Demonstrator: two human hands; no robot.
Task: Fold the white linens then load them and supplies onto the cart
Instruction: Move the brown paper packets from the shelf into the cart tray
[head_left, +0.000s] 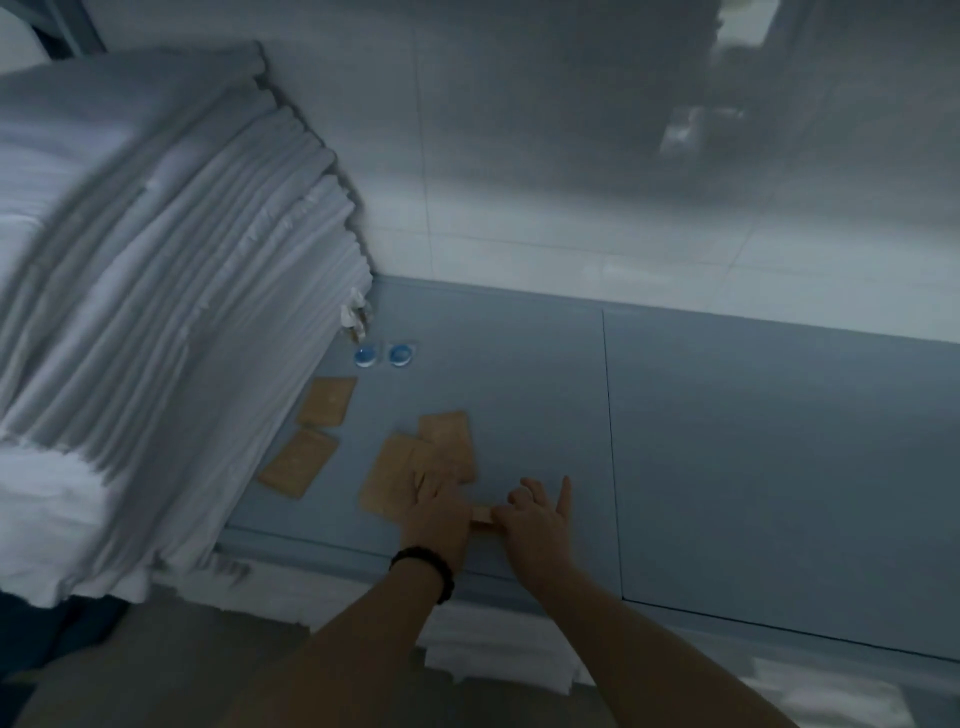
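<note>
Tan flat packets (327, 400) lie loose on the blue-grey desk (727, 441), near its front edge and just beside the tall stack of folded white linens (156, 286) that fills the left end. The stack looks finished, so I judge that the work is now on the supplies. The packets seem to be gathered into one pile, so they can be carried together to the cart, which is not in view.

The left hand (436, 512), with a black wristband (423, 566), rests flat with straight fingers on two overlapping packets (395, 473), probably to keep them from sliding on the smooth top. The right hand (537, 519) is close beside it. A small tan packet (482, 514) sits between the two hands and touches the right thumb. One right finger points forward and the others are bent. The picture is blurred, so I cannot tell if this hand really pinches the packet.

Two more packets stay near the foot of the stack, apart from both hands. Two blue round pieces (366, 357) lie further back, toward the wall.
</note>
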